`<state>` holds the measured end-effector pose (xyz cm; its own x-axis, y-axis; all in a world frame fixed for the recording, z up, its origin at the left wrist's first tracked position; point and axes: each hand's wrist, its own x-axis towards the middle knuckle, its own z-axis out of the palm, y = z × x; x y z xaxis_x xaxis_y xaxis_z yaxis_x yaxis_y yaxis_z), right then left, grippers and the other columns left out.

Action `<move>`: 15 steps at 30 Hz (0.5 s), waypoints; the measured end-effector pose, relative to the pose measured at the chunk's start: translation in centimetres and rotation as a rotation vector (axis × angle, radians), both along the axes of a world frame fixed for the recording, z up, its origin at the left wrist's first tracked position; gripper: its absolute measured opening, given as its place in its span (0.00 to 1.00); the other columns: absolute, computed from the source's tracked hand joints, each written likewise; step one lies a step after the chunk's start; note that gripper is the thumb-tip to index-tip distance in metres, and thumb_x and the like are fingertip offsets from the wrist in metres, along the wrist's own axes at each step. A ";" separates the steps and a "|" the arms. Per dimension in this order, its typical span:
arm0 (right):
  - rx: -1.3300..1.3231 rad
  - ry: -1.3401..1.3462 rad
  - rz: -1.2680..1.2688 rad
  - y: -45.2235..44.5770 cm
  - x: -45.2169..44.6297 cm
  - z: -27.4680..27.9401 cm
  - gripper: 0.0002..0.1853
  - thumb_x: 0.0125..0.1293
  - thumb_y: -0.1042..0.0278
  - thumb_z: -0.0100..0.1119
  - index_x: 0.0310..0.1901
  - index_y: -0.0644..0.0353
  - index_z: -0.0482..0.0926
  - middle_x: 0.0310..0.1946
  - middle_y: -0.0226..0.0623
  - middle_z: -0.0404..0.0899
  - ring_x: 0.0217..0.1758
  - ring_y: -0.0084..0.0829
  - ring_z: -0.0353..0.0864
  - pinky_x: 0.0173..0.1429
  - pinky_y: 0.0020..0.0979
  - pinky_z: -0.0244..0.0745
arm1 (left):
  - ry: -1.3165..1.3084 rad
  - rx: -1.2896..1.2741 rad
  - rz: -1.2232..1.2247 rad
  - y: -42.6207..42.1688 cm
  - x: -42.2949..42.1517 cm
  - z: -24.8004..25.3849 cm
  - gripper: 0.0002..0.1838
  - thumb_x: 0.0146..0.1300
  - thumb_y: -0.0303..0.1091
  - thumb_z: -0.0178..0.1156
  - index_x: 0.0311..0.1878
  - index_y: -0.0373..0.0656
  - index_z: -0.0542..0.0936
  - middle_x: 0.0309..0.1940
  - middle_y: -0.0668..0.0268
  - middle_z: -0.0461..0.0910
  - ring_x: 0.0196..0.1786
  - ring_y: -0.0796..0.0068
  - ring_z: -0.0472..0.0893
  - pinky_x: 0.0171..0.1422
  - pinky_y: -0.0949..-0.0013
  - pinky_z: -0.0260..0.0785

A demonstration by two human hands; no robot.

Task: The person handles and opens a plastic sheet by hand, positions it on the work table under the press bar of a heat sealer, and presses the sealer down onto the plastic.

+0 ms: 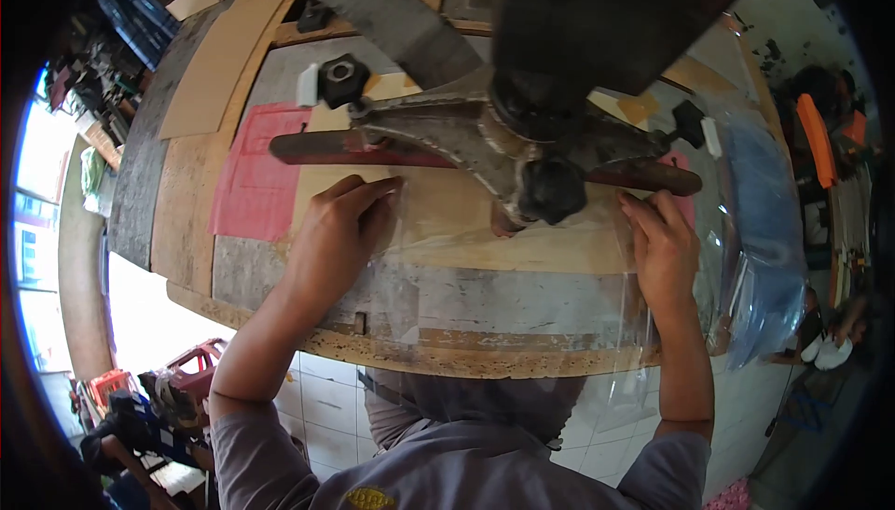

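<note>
My left hand (347,221) pinches the upper left corner of a clear plastic sheet (406,300). At the sheet's upper right corner, my right hand (664,235) has its fingers pressed together on the edge. The sheet lies over a tan surface (447,216) and the grey board, and its lower part hangs past the table's front edge. Just beyond my hands is a metal machine arm (429,118) with black knobs, above a long dark red bar (326,147).
A pink sheet (256,174) lies at the left. Cardboard strips (219,67) rest on the wooden table (182,202) at the far left. Clear bluish plastic (769,230) hangs over the right side. A dark machine body (615,16) blocks the top centre.
</note>
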<state>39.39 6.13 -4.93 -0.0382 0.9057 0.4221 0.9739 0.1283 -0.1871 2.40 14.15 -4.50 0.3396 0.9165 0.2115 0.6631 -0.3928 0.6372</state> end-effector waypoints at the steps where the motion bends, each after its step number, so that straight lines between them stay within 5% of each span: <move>1: 0.009 -0.002 0.002 0.0 0.1 -0.1 0.18 0.60 0.83 0.68 0.51 0.56 0.90 0.36 0.38 0.79 0.38 0.41 0.84 0.43 0.43 0.79 | 0.002 0.015 0.000 0.0 -0.1 0.0 0.12 0.69 0.24 0.64 0.54 0.38 0.88 0.35 0.55 0.83 0.32 0.59 0.83 0.40 0.63 0.74; 15: 0.003 0.019 0.007 0.1 -0.9 0.3 0.08 0.67 0.78 0.67 0.47 0.63 0.88 0.37 0.41 0.78 0.39 0.44 0.83 0.44 0.42 0.76 | -0.007 0.041 -0.035 0.3 -0.8 -0.6 0.14 0.69 0.27 0.63 0.55 0.38 0.88 0.34 0.57 0.82 0.33 0.57 0.83 0.41 0.60 0.75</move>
